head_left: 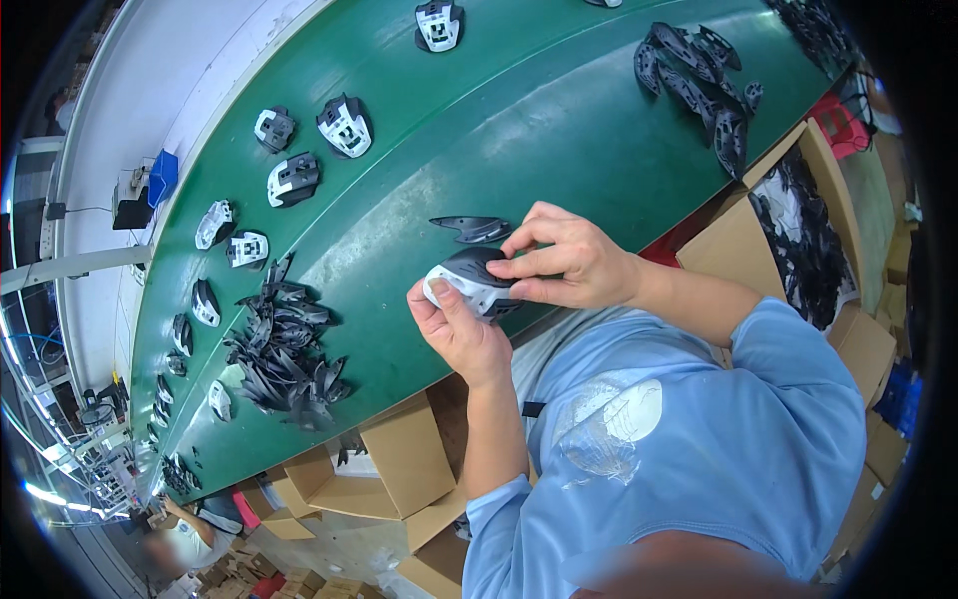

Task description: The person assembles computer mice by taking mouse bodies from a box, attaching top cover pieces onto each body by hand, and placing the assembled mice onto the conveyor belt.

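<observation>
Above the near edge of the green bench I hold a black-and-white computer mouse shell point(457, 272). My left hand point(464, 334) is closed round its white end, thumb pressed on top. From the right, the fingers of my right hand point(571, 262) pinch the black cover part of the same shell; what lies under those fingertips is hidden. Just beyond my hands, a thin black curved side panel point(471, 228) lies alone on the bench.
On the green bench point(419, 170), a heap of black curved panels point(284, 349) lies left and another group point(699, 80) far right. Several mouse shells point(346, 127) are spread along the far side. Cardboard boxes point(407, 459) stand below the near edge. Another person point(195, 534) is at far left.
</observation>
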{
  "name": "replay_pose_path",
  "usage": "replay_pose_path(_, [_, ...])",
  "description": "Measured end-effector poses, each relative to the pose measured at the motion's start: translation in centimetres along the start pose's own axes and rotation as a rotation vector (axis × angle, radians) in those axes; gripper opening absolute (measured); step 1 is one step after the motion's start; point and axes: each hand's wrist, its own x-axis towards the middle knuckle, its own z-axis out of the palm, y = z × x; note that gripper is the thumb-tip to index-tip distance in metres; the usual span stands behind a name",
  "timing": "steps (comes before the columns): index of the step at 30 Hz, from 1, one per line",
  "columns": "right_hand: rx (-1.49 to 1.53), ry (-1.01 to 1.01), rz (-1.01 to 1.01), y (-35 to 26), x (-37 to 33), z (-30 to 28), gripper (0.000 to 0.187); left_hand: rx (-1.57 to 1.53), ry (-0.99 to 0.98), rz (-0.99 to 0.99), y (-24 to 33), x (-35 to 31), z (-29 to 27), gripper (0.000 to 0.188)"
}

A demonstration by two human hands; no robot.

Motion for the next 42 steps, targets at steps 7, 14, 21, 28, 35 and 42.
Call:
replay_pose_path(7, [0.018, -0.010, 0.014, 0.6, -1.1, 1.6, 0.051, -0.021, 0.183, -0.099, -0.1, -0.8, 1.3, 0.029])
replay_pose_path(14, [-0.054, -0.132, -0.081, 1.8, -0.2, 4.0, 0.065, -0.254, 0.056, -0.208, 0.8, -3.2, -2.3, 0.054])
replay_pose_path(21, [-0.195, -0.432, -0.165, 3.7, 2.7, 3.2, 0.062, 1.499, -0.539, 0.508, 4.7, 0.2, -7.7, 0.097])
replay_pose_path(28, [-0.203, -0.410, -0.216, 3.6, 2.2, 4.2, 0.065, 1.376, -0.607, 0.516, 2.8, 2.8, -8.4, 0.072])
replay_pose_path(35, [-0.093, -0.392, -0.176, 4.2, 2.4, 4.1, 0.059, 1.315, -0.667, 0.534, 3.1, 3.9, -8.1, 0.065])
replay_pose_path(42, [0.208, -0.190, 0.117, 3.2, 1.8, 4.6, 0.066, 0.702, -0.474, 0.259, 1.8, 3.3, -10.2, 0.079])
